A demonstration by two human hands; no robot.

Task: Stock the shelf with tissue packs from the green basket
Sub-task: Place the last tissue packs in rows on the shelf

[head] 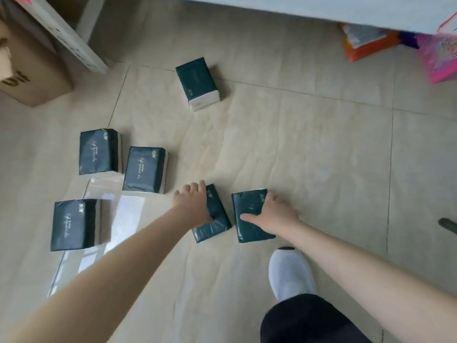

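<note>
L hand [193, 201] clamps one tissue pack [215, 229]: fingers curled over its long left side, thumb dug into the top. R hand [274, 214] grips a 2nd pack [247, 231] just beside, thumb across the top, fingers round the rt edge. Both packs lie on the tile floor [309, 157], not touching. 3 more packs [144, 169] lie w/ clear plastic [128, 214] toward the floor's left side. Cardboard box [32, 78] at far-left corner.

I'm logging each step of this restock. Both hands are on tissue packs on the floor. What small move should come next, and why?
Likely lift both packs off the floor: the left hand grips the left pack, the right hand the right pack, and both lie flat.
</note>
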